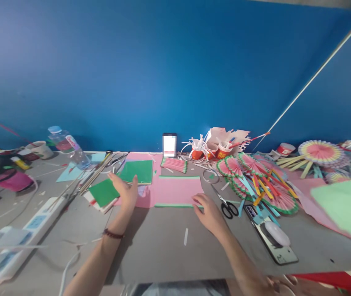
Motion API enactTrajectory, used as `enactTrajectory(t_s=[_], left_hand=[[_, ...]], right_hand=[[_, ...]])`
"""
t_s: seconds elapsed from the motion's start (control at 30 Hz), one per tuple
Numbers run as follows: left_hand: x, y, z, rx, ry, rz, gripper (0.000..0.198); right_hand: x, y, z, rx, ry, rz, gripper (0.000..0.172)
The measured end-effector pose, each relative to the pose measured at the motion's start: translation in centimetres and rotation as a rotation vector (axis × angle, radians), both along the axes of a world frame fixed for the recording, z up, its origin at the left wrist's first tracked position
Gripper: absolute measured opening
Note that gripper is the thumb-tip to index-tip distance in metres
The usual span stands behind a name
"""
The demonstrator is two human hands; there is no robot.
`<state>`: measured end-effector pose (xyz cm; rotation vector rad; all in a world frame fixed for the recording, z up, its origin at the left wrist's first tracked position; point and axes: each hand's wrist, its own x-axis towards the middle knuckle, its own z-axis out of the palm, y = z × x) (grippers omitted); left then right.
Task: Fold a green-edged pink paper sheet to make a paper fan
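A pink paper sheet with green strips along its upper and lower edges lies flat on the table in front of me. My right hand is at its lower right corner, thumb and fingers apart; whether they touch the paper is hard to tell. Over the table to the left, my left hand is open with fingers spread, between a stack of green paper and a smaller green stack. A folded pink-and-green paper strip rests behind the sheet.
Scissors and a phone with a white mouse lie on the right, near pleated paper fans. A power strip and a plastic bottle occupy the left. Another phone leans against the blue wall.
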<state>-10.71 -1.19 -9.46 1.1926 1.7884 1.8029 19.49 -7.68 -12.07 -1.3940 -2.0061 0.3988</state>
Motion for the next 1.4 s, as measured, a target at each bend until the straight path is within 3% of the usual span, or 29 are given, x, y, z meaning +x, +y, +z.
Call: enactTrajectory(t_s=[0.07, 0.1, 0.23, 0.33, 0.43, 0.6, 0.73, 1.0, 1.4], left_hand=[[0.5, -0.5, 0.7, 0.074, 0.240, 0.048, 0.080], [0.9, -0.8, 0.8, 0.105, 0.301, 0.008, 0.071], [3.7, -2.3, -0.2, 0.077, 0.333, -0.475, 0.030], [6.2, -3.6, -1.6, 0.009, 0.624, -0.834, 0.025], [7.6, -4.5, -2.2, -0.002, 0.832, -0.981, 0.029], [8.0, -5.4, -1.8, 0.002, 1.108, -1.003, 0.031], [8.2, -5.7, -1.8, 0.003, 1.216, -0.981, 0.036], [8.6, -6.4, -1.7, -0.018, 1.320, -0.922, 0.040], [9.0, -6.5, -1.7, -0.040, 1.372, -0.889, 0.038]], right_hand=[[-0.1, -0.1, -0.1, -0.013, -0.043, 0.013, 0.028], [-0.1, -0.2, -0.1, -0.016, -0.057, 0.018, 0.029], [-0.1, -0.3, -0.1, -0.020, -0.058, 0.031, 0.038], [0.0, -0.2, -0.1, -0.031, -0.033, 0.035, 0.043], [0.1, 0.0, -0.4, -0.031, 0.002, 0.030, 0.047], [0.3, 0.1, -0.6, -0.018, 0.037, 0.024, 0.051], [0.3, 0.0, -0.1, -0.044, -0.024, 0.074, 0.049], [0.4, -0.3, 1.4, -0.127, -0.244, 0.124, 0.051], [1.3, -1.8, 3.7, -0.173, -0.521, -0.010, 0.052]])
